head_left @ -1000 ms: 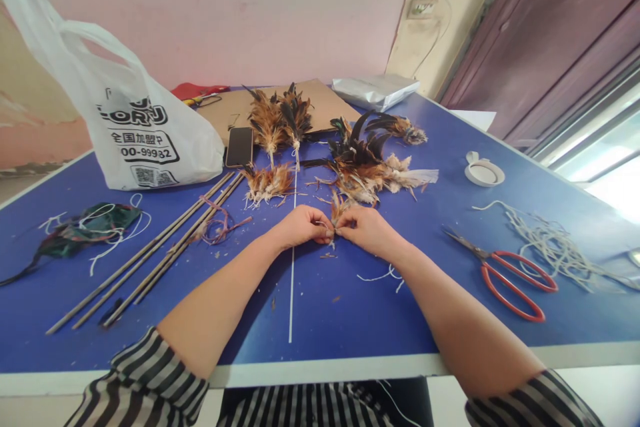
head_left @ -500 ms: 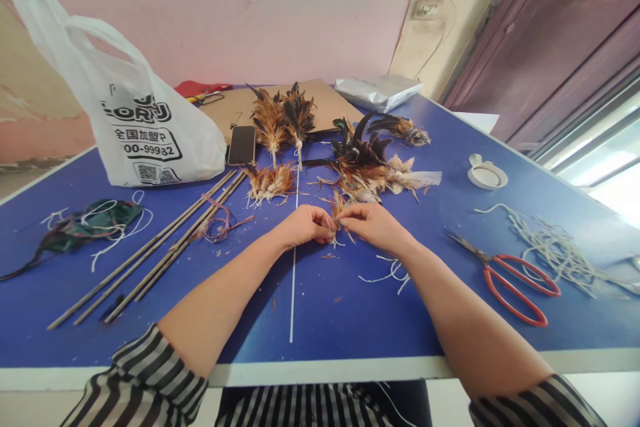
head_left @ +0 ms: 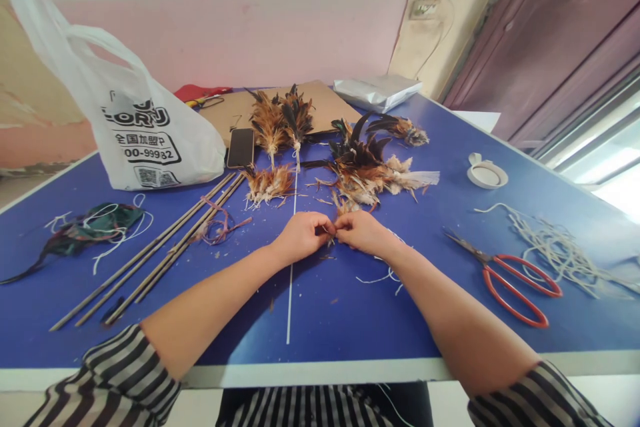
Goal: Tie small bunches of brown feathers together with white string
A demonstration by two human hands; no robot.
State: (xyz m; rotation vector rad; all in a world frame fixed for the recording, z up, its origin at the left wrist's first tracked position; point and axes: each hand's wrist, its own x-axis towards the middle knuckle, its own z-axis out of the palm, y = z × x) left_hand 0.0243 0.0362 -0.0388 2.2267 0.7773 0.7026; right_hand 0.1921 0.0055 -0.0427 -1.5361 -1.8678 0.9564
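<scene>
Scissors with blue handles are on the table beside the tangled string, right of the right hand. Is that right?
Their colour's wrong: the head view shows red-handled scissors. They're on the table beside the tangled string, right of the right hand.

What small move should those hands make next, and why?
Perhaps the left hand should hold firm while the right hand eases back slightly: both seem to pinch the small feather tuft, and its base is hidden between them, so a gap would show how it's gathered.
</scene>
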